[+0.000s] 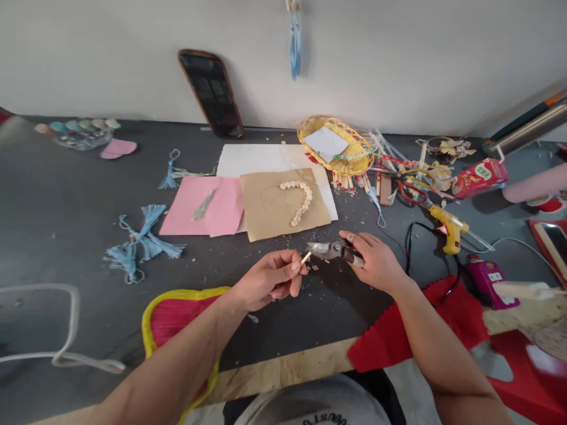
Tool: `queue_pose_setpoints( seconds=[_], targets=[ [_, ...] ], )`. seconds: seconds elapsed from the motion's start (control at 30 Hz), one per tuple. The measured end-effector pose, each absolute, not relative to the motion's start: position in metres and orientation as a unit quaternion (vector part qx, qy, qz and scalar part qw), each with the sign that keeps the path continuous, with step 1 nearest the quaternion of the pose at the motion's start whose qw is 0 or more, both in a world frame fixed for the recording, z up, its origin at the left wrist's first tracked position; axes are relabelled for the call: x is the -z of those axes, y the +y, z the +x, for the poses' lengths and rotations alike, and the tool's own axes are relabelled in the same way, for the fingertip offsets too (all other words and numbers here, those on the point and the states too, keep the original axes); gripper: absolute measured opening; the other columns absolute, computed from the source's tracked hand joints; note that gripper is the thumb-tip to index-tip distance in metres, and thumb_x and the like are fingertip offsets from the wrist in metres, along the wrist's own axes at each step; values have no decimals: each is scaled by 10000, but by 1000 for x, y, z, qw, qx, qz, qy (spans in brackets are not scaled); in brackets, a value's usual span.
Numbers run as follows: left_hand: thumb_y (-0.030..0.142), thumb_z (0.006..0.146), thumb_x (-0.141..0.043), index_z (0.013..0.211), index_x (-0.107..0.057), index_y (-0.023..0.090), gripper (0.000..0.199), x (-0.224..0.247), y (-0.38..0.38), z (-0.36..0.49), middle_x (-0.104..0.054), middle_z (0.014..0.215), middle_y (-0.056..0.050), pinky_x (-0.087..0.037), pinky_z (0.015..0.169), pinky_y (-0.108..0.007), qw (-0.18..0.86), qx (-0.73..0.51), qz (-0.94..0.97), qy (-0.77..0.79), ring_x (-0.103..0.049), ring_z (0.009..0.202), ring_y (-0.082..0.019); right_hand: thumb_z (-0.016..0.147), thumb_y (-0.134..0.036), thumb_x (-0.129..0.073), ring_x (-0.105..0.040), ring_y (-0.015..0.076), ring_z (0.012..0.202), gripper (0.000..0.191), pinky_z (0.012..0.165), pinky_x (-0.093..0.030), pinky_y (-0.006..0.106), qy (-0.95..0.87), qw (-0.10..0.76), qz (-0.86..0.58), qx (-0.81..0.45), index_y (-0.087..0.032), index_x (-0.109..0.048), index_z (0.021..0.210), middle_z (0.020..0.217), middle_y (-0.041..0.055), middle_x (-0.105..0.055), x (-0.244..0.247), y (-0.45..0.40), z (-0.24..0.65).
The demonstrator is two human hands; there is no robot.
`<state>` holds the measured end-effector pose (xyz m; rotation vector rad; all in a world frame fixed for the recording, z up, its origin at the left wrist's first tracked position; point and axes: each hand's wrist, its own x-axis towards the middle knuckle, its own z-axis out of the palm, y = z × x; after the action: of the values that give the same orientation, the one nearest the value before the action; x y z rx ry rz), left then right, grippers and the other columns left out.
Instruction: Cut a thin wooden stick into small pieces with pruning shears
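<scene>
Near the table's front edge, my left hand [274,275] pinches a thin pale stick [306,258] that points up and to the right. My right hand [372,260] is wrapped round the handles of metal pruning shears [326,250], whose blades point left and meet the stick's tip. Small pale chips lie on the table below the blades. Beyond my hands, a brown paper sheet [266,206] bears a curved row of pale pieces [305,203]. A pink sheet [177,212] with a green tassel lies to its left.
Blue tassels [148,233] lie at the left. A phone [212,94] leans on the wall. A wicker basket [363,160], scissors [411,186], a yellow glue gun [452,229] and a purple box [489,283] stand or lie at the right. Red cloth [385,336] hangs by my right forearm.
</scene>
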<state>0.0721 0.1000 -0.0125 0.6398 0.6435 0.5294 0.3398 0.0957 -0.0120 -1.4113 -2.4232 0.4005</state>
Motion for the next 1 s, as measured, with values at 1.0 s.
queue_pose_setpoints(
  seconds=[1.0],
  targets=[
    [294,792,-755,847,-625,138,211,13,98,76,-729,641,-56,-214,332,-135,840,-348,288,300,-382,323,-16,859,-123,-540,-595,300,1092,149,896,-530,485,-892,117,-429,-79,-180,-604,981,1409,137,-524,10,87,335]
  ],
)
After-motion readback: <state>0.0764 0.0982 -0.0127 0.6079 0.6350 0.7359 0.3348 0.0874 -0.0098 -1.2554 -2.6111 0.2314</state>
